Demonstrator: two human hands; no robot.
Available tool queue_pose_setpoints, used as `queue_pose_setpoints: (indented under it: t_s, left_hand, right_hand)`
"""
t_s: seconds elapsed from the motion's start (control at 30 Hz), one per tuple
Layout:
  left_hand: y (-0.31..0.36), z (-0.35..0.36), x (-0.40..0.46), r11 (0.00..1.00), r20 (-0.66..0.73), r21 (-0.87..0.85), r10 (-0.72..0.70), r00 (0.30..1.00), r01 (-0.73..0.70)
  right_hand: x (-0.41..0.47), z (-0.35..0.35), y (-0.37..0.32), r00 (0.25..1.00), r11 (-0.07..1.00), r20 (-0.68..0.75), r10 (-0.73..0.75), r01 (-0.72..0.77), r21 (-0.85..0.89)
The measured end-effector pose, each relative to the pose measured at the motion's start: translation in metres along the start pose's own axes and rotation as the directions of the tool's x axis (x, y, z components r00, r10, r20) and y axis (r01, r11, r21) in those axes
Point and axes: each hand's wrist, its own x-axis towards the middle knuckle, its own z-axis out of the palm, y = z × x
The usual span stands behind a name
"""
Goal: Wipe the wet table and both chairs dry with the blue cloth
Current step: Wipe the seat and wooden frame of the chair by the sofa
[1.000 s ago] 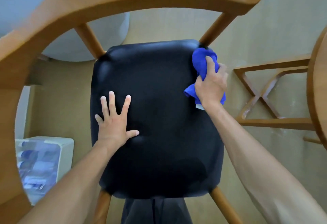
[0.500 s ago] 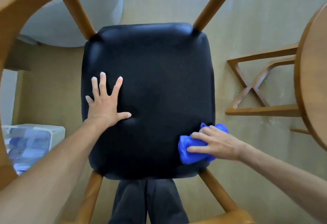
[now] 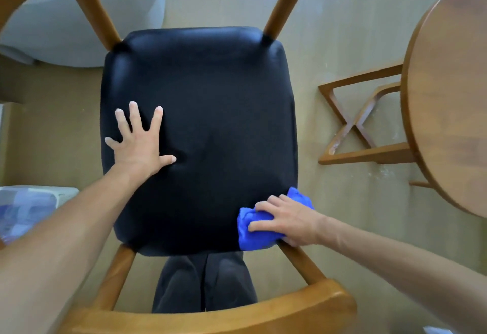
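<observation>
A wooden chair with a black padded seat [image 3: 210, 128] fills the middle of the view, its curved wooden rail [image 3: 237, 312] running round the edge of the picture. My left hand [image 3: 139, 144] lies flat on the left part of the seat with fingers spread. My right hand [image 3: 287, 220] holds the bunched blue cloth [image 3: 253, 231] and presses it on the seat's near right corner. The round wooden table [image 3: 448, 96] shows at the right edge.
The table's crossed wooden base [image 3: 363, 125] stands on the floor right of the chair. A white box with a clear lid [image 3: 31, 207] sits at the left. A pale round object [image 3: 79, 22] lies beyond the chair. My dark trousers [image 3: 203, 283] show below the seat.
My right hand has drawn the blue cloth from the seat's far right corner down its right side to the near right corner. My left hand has stayed flat on the seat.
</observation>
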Motion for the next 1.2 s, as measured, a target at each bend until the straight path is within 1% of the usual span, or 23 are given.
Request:
queue_pose_setpoints:
  t_s: [0.07,0.1,0.17,0.2,0.23,0.3,0.33,0.4,0.47,0.53,0.57,0.6,0.67,0.73,0.8,0.83,0.9,0.97,1.03,1.07,1.1,1.13,1.2]
  left_hand:
    - [0.009,0.004,-0.01,1.0,0.034,-0.023,-0.015,0.999,0.015]
    - [0.013,0.008,-0.017,0.999,0.071,-0.035,-0.017,0.997,0.019]
    - [0.018,0.018,-0.032,1.0,0.153,-0.025,-0.012,0.988,0.016]
    - [0.02,0.024,-0.04,1.0,0.178,-0.007,-0.011,0.984,0.012]
    - [0.022,0.029,-0.044,1.0,0.187,0.014,-0.009,0.982,0.007]
    - [0.024,0.034,-0.046,0.999,0.188,0.041,-0.012,0.982,0.005]
    - [0.026,0.034,-0.045,0.999,0.191,0.042,-0.014,0.982,0.006]
    - [0.027,0.035,-0.043,1.0,0.195,0.024,-0.011,0.981,0.007]
    - [0.025,0.036,-0.043,1.0,0.185,0.014,-0.01,0.983,0.007]
    - [0.024,0.037,-0.044,1.0,0.183,0.009,-0.009,0.983,0.008]
    - [0.023,0.037,-0.044,1.0,0.181,0.008,-0.007,0.983,0.006]
    - [0.023,0.037,-0.044,1.0,0.177,0.006,-0.005,0.984,0.004]
    - [0.022,0.036,-0.045,1.0,0.166,0.004,-0.001,0.986,0.0]
    - [0.02,0.036,-0.046,1.0,0.159,-0.002,0.005,0.987,-0.005]
    - [0.019,0.036,-0.046,1.0,0.155,-0.007,0.005,0.988,-0.004]
    - [0.018,0.037,-0.046,1.0,0.152,-0.004,0.005,0.988,-0.005]
    - [0.016,0.038,-0.045,1.0,0.15,-0.002,0.014,0.989,-0.014]
    - [0.015,0.038,-0.044,1.0,0.154,-0.01,0.027,0.988,-0.026]
    - [0.015,0.035,-0.045,0.999,0.173,-0.028,0.032,0.984,-0.028]
    - [0.013,0.033,-0.045,0.999,0.186,-0.043,0.035,0.982,-0.027]
    - [0.009,0.029,-0.045,0.997,0.202,-0.065,0.042,0.979,-0.03]
    - [0.004,0.024,-0.045,0.995,0.219,-0.099,0.055,0.974,-0.034]
    - [-0.009,0.01,-0.046,0.981,0.242,-0.193,0.078,0.967,-0.031]
  right_hand:
    - [0.004,-0.001,-0.004,0.975,0.986,0.175,-0.136,0.151,-0.074]
    - [0.003,-0.003,-0.001,0.962,0.973,0.204,-0.182,0.206,-0.102]
    - [-0.003,-0.01,0.014,0.952,0.946,0.188,-0.242,0.274,-0.171]
    - [-0.009,-0.013,0.023,0.96,0.942,0.154,-0.236,0.264,-0.206]
    - [-0.016,-0.016,0.034,0.979,0.953,0.085,-0.185,0.2,-0.23]
    - [-0.031,-0.023,0.059,0.989,0.983,-0.131,0.065,-0.087,-0.165]
    - [-0.036,-0.027,0.07,0.947,0.967,-0.226,0.229,-0.247,-0.058]
    - [-0.031,-0.033,0.085,0.797,0.865,-0.336,0.502,-0.47,0.178]
    - [-0.004,-0.037,0.081,0.665,0.77,-0.389,0.638,-0.529,0.357]
    - [0.027,-0.037,0.06,0.586,0.726,-0.429,0.688,-0.536,0.431]
    - [0.04,-0.036,0.046,0.582,0.738,-0.454,0.675,-0.544,0.399]
    - [0.051,-0.035,0.033,0.605,0.765,-0.47,0.643,-0.544,0.345]
    - [0.066,-0.033,0.009,0.702,0.843,-0.472,0.533,-0.487,0.227]
    - [0.077,-0.026,-0.014,0.844,0.94,-0.422,0.331,-0.331,0.076]
    - [0.08,-0.015,-0.035,0.965,0.99,-0.255,0.066,-0.095,-0.103]
    - [0.077,-0.01,-0.041,0.988,0.986,-0.147,-0.055,0.03,-0.165]
    - [0.063,-0.006,-0.037,0.969,0.943,0.036,-0.243,0.244,-0.224]
    - [0.042,-0.012,-0.016,0.937,0.891,0.097,-0.335,0.349,-0.291]
    - [0.019,-0.019,0.011,0.964,0.904,0.039,-0.264,0.261,-0.338]
    - [0.009,-0.023,0.022,0.987,0.935,-0.033,-0.155,0.136,-0.327]
    - [0.0,-0.027,0.029,0.994,0.963,-0.106,0.008,-0.037,-0.268]
    - [-0.007,-0.031,0.033,0.966,0.958,-0.163,0.203,-0.23,-0.171]
    - [-0.012,-0.038,0.031,0.824,0.845,-0.195,0.533,-0.531,0.063]
